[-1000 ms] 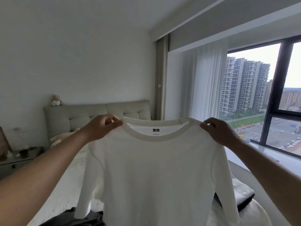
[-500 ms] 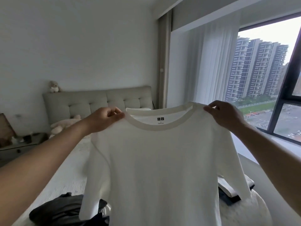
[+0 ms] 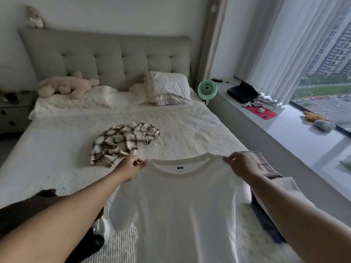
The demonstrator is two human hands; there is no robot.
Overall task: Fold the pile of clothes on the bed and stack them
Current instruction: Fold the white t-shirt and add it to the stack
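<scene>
Head view showed the white T-shirt (image 3: pixel 182 209) held out over the near middle of the bed (image 3: pixel 190 130), its label side up. The left hand (image 3: pixel 131 168) pinched the shoulder just left of the collar, and the right hand (image 3: pixel 240 165) was clenched on the shoulder just right of it. The spreading step appeared to be in hand; next, the shirt would probably need to be laid flat and smoothed before the sleeves were folded in. Open bedspread lay beyond the collar, up to the crumpled plaid garment (image 3: pixel 123 142) at the far left. Dark clothes (image 3: pixel 57 221) crowded the near left, and folded garments (image 3: pixel 266 190) sat at the near right by the bed's edge, so room sideways was judged tight.
</scene>
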